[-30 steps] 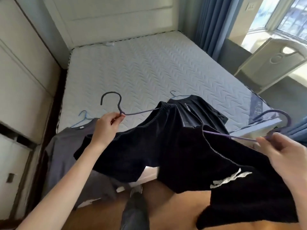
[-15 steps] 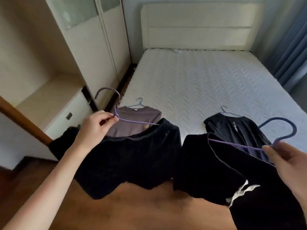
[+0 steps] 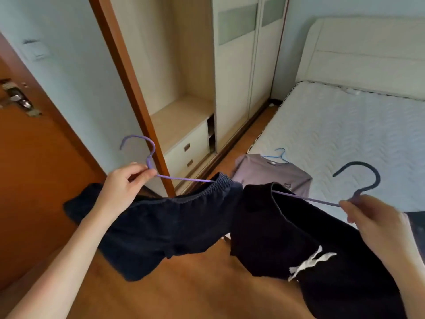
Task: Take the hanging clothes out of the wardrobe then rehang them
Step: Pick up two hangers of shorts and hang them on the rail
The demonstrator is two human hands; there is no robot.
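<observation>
Left hand [image 3: 124, 185] pinched a purple hanger [image 3: 150, 161] carrying dark shorts [image 3: 165, 224], right hand [image 3: 377, 224] gripped another hanger [image 3: 358, 183] carrying black shorts [image 3: 287, 240], open wardrobe [image 3: 184, 107] beyond left hand

We see left hand [image 3: 125, 187] pinching purple hanger [image 3: 149, 157] carrying dark shorts [image 3: 165, 224]. Right hand [image 3: 377, 223] pinching second hanger [image 3: 358, 187] carrying black shorts [image 3: 299, 238]. Grey shirt [image 3: 271, 173] on blue hanger [image 3: 277, 156] lies on bed [image 3: 345, 134]. Open wardrobe [image 3: 184, 88] behind.
</observation>
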